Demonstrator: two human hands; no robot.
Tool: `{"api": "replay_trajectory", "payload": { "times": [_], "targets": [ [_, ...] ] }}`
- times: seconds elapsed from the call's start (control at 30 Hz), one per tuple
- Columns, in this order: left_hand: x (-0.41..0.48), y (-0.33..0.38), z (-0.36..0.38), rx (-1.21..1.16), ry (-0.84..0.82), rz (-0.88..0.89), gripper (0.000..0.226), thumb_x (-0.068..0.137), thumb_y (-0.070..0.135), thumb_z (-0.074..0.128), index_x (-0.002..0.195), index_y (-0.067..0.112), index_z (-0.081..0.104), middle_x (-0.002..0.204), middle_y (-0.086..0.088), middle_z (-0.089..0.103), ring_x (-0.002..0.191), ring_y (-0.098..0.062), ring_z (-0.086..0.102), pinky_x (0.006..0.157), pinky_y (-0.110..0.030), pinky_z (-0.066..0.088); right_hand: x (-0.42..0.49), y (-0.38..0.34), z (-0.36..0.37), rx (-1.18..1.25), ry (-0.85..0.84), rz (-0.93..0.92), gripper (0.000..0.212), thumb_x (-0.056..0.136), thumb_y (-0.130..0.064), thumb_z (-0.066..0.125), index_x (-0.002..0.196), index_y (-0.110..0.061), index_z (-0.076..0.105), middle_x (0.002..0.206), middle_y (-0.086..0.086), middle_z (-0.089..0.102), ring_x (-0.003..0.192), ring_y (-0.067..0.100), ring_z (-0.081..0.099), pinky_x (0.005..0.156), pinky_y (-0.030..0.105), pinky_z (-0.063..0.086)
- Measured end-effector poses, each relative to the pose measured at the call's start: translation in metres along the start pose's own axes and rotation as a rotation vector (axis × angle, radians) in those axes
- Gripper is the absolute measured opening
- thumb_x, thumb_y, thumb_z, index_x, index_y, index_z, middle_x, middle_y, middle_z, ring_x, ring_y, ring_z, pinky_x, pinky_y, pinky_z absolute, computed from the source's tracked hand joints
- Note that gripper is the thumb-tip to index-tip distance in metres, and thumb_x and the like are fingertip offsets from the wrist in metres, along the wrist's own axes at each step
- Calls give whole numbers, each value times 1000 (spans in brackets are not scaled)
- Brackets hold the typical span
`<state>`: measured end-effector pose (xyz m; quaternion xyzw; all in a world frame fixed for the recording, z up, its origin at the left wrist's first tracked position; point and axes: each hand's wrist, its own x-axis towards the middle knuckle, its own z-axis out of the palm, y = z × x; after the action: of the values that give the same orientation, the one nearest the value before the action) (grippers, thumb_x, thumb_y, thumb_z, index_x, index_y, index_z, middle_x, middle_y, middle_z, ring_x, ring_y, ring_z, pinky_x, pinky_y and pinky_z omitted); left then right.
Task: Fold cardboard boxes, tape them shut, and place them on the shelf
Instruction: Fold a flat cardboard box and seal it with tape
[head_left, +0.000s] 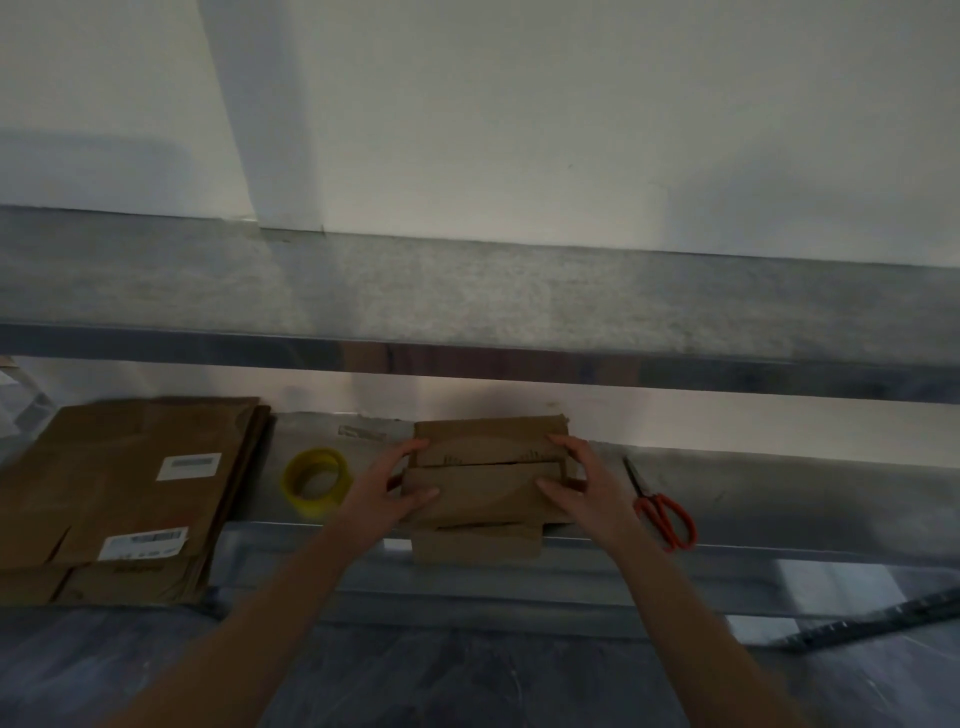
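Between left hand and right hand, cardboard box

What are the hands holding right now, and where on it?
The box: left hand grips its left end, right hand grips its right end.

We note red-handled scissors lying flat at the right, blades closed and pointing away toward the wall. The wall is white, and a white pillar projects from it at upper left. We note a grey floor below, with a dark perforated rail lying at lower right.
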<state>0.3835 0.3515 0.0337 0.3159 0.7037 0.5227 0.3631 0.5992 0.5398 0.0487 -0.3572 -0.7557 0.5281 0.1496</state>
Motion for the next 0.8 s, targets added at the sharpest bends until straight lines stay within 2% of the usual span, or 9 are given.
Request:
{"api": "replay_trajectory", "payload": {
  "times": [0.13,0.2,0.3,0.4,0.47,0.57,0.63,0.7,0.8],
  "targets": [
    [7,-1,1,110,-46,43,71,74,46,75,136,52,42,141,9,43,124,-10,49,103,-31,46,-1,-4,-4,-194,49,-39,57,93,-30,65,143,-39,38,119,-11,52,99,11,55,88,26,50],
    [11,0,0,157,-49,23,71,77,41,75,138,51,40,141,8,43,124,-11,49,103,-29,46,0,-6,-5,-231,22,-16,59,94,-29,64,146,-38,37,124,-14,47,103,6,49,87,18,42],
    [11,-2,3,198,-53,13,72,77,38,75,138,50,40,140,8,43,124,-12,49,104,-30,45,-1,-5,-4,-300,34,4,60,94,-31,64,147,-37,37,126,-11,51,99,4,51,85,17,41],
    [-3,-16,8,260,-68,-28,79,64,62,72,135,53,40,136,13,46,122,-7,48,103,-25,44,-9,2,-4,-363,-14,91,59,93,-35,64,145,-41,37,119,-2,61,83,6,60,75,22,48],
    [-9,-25,12,278,-55,-52,78,65,62,72,136,53,41,134,15,48,122,-6,48,104,-27,43,-13,7,-2,-364,-30,122,58,93,-36,63,144,-44,35,127,0,61,90,8,60,78,25,51],
    [-1,-21,15,243,9,-64,68,78,38,75,138,45,43,132,10,50,118,-10,51,99,-23,46,-7,12,1,-382,-10,118,60,95,-44,58,148,-47,30,133,3,59,108,20,61,87,30,50],
    [9,-14,12,216,43,-63,65,83,28,73,139,38,44,132,5,51,116,-13,53,98,-27,48,3,13,3,-331,-53,122,69,90,-54,61,149,-49,26,141,-2,53,119,22,56,95,32,49],
    [18,-13,4,220,44,-74,66,81,30,74,139,38,46,136,3,49,119,-17,52,102,-37,48,13,12,5,-275,-90,113,74,84,-60,64,147,-53,26,148,-7,46,127,19,51,104,36,46],
    [24,-16,-5,194,-48,-107,64,74,38,78,132,43,52,143,6,44,125,-18,49,105,-40,45,24,17,8,-247,-99,127,68,86,-58,64,144,-58,28,148,-6,46,128,19,50,105,39,46]
  ]
}}
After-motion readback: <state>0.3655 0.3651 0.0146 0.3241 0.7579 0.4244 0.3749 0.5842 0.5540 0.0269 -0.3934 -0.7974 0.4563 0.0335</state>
